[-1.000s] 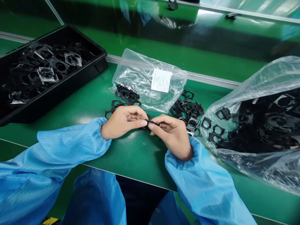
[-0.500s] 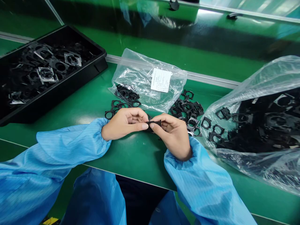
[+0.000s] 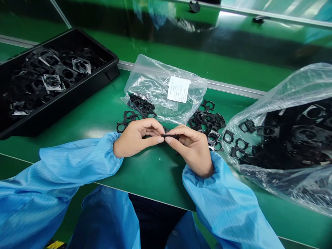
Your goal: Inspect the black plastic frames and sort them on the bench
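Observation:
Thumb and fingers of my left hand [image 3: 140, 137] pinch the left end of a small black plastic part [image 3: 171, 136]. My right hand [image 3: 191, 147] pinches the same part from the other side, and the two hands nearly meet over the table. The part is seen edge-on, so most of its shape stays hidden behind my fingers. Just beyond my left hand lie loose black ring-shaped frames [image 3: 128, 118], several of them overlapping. A heap of similar black frames [image 3: 207, 119] lies beyond my right hand, a few showing a silvery face.
At the left stands a black bin [image 3: 103, 71] holding many black and silvery frames. A clear plastic bag [image 3: 155, 77] with a white label [image 3: 178, 89] lies at the back. On the right, a large clear bag [image 3: 246, 114] is full of black parts. The green table [image 3: 145, 173] has a front edge near my lap.
The black part has tilted slightly between my fingers and now looks thinner, more edge-on. Both hands keep almost the same place and grip.

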Action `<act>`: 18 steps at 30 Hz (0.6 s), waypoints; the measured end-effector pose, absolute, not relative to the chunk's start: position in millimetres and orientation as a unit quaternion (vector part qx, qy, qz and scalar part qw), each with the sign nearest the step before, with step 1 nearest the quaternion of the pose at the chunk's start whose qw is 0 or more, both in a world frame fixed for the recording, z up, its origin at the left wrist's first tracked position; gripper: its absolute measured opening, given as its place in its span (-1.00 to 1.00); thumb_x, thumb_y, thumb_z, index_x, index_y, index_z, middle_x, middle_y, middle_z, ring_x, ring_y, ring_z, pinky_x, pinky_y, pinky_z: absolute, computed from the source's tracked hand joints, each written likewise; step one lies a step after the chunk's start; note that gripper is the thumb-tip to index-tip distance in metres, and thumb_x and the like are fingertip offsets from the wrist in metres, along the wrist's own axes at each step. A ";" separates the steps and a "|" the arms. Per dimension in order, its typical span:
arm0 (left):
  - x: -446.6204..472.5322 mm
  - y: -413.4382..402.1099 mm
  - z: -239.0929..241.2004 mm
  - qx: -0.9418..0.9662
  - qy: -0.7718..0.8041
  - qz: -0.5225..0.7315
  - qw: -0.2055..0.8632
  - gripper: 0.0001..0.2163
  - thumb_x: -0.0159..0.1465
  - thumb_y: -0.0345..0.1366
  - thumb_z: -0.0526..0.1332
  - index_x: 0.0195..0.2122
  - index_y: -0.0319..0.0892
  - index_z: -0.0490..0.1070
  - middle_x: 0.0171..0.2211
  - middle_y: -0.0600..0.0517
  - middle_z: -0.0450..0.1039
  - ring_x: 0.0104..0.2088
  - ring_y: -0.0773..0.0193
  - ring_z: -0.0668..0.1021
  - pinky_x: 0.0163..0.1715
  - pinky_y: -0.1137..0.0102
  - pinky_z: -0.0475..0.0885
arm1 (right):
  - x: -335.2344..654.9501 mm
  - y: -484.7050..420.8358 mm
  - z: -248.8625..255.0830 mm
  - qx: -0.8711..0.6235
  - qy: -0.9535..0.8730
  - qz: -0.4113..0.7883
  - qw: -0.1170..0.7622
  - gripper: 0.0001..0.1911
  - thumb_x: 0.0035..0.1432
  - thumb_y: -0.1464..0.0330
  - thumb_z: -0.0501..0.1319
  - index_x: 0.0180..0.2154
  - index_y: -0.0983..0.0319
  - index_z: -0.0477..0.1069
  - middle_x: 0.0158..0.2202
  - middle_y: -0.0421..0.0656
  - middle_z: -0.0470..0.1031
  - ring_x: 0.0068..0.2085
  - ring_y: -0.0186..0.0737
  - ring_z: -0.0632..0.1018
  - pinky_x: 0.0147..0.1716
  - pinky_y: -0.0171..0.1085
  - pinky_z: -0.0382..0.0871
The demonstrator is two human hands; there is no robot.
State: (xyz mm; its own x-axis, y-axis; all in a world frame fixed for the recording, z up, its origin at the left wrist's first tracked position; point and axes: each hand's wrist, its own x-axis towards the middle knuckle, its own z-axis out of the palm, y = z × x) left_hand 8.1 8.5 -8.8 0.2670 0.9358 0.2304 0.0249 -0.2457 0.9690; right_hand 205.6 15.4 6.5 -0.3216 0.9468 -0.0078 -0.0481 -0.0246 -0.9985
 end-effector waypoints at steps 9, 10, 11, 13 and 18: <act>7.6 7.9 -8.2 0.713 0.352 0.520 0.312 -0.96 0.29 -0.39 0.41 -0.29 -0.16 0.59 -0.31 -0.02 0.65 -0.25 0.27 0.67 -0.18 0.40 0.58 | 208.2 16.1 11.6 -0.356 -0.589 0.589 0.424 -0.80 0.08 0.20 0.53 -0.30 0.15 0.64 -0.20 -0.13 0.55 -0.19 -0.24 0.59 -0.24 -0.28 0.59; 7.8 7.7 -7.7 0.715 0.354 0.519 0.308 -0.96 0.30 -0.37 0.42 -0.30 -0.16 0.59 -0.32 -0.02 0.65 -0.25 0.26 0.67 -0.19 0.39 0.57 | 208.0 16.1 12.8 -0.355 -0.589 0.591 0.421 -0.76 0.06 0.17 0.54 -0.30 0.15 0.64 -0.20 -0.13 0.55 -0.19 -0.23 0.59 -0.22 -0.26 0.59; 8.1 7.4 -7.2 0.716 0.355 0.518 0.305 -0.95 0.30 -0.34 0.42 -0.30 -0.16 0.59 -0.32 -0.02 0.65 -0.26 0.26 0.66 -0.20 0.38 0.57 | 207.7 16.0 14.0 -0.355 -0.589 0.594 0.417 -0.73 0.04 0.13 0.54 -0.31 0.14 0.64 -0.20 -0.13 0.55 -0.19 -0.23 0.59 -0.21 -0.25 0.60; 8.6 7.0 -6.5 0.720 0.359 0.515 0.297 -0.91 0.31 -0.29 0.42 -0.31 -0.16 0.59 -0.34 -0.03 0.64 -0.27 0.24 0.66 -0.22 0.37 0.57 | 207.1 15.6 15.5 -0.354 -0.589 0.598 0.413 -0.68 0.02 0.06 0.54 -0.33 0.15 0.63 -0.20 -0.12 0.55 -0.19 -0.22 0.59 -0.22 -0.25 0.61; 8.6 6.4 -5.9 0.729 0.373 0.507 0.268 -0.93 0.32 -0.31 0.38 -0.31 -0.15 0.57 -0.33 -0.03 0.63 -0.27 0.25 0.64 -0.22 0.36 0.56 | 206.3 13.3 13.1 -0.376 -0.542 0.626 0.415 -0.59 -0.04 0.04 0.57 -0.26 0.15 0.60 -0.18 -0.14 0.57 -0.20 -0.23 0.63 -0.24 -0.27 0.63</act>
